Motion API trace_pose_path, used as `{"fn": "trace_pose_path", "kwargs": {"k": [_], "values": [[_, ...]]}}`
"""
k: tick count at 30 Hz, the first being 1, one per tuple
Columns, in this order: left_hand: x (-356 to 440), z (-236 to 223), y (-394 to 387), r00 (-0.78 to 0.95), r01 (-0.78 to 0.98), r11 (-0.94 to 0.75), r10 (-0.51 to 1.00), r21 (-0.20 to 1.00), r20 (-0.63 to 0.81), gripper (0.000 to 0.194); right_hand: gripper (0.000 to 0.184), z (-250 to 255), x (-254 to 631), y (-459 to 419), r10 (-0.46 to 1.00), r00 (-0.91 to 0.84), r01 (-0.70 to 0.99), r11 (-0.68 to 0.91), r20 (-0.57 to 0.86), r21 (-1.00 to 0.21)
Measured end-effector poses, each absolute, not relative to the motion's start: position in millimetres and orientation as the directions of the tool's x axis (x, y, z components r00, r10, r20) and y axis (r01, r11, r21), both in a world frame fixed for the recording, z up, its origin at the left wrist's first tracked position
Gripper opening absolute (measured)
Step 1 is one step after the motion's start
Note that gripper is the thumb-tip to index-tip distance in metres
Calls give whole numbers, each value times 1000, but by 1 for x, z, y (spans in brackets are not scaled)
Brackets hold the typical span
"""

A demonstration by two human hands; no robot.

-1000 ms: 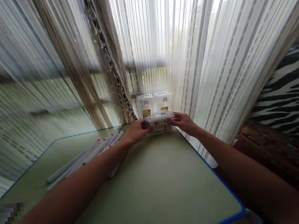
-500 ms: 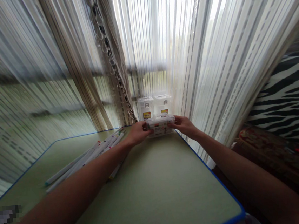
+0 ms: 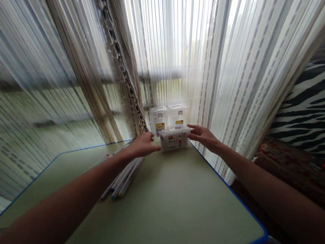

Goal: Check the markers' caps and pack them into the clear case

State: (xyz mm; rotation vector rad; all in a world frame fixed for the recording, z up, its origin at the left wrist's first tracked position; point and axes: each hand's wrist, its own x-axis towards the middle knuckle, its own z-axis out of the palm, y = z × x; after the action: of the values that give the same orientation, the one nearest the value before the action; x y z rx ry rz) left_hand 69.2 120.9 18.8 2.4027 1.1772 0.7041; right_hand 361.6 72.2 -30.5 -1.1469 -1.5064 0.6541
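A small clear plastic box (image 3: 174, 138) with a printed label stands at the far corner of the green table (image 3: 170, 205). My left hand (image 3: 142, 144) lies just left of the box, fingers stretched toward it, holding nothing. My right hand (image 3: 203, 135) hovers at the box's right side with fingers spread, apart from it or barely touching. Several white marker pens (image 3: 124, 175) lie on the table under my left forearm.
Two taller clear containers (image 3: 167, 115) with yellow labels stand behind the box against the sheer striped curtains (image 3: 216, 55). A beaded tieback chain (image 3: 121, 68) hangs left of them. The table has a blue rim (image 3: 229, 186); a zebra-patterned fabric (image 3: 316, 111) lies at the right.
Both hands have let go of the clear box, which now rests on the table. My left arm has shifted over the marker pens, which now lie closer together.
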Motion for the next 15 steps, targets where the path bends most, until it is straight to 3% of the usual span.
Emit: {"fn": "trace_pose_path", "kwargs": {"k": [3, 7, 10, 15], "values": [[66, 52, 116, 510, 604, -651, 759, 460, 404, 27, 63, -17, 367, 67, 855, 129, 458, 397, 502, -795], [85, 84, 131, 482, 596, -722, 672, 352, 562, 35, 53, 23, 353, 64, 725, 150, 687, 413, 673, -598], [102, 89, 155, 490, 617, -722, 664, 314, 564, 38, 45, 56, 328, 75, 702, -12, 813, 422, 712, -402], [109, 76, 181, 479, 667, -663, 730, 339, 487, 37, 45, 80, 287, 107, 747, -204, 921, 365, 632, -134]]}}
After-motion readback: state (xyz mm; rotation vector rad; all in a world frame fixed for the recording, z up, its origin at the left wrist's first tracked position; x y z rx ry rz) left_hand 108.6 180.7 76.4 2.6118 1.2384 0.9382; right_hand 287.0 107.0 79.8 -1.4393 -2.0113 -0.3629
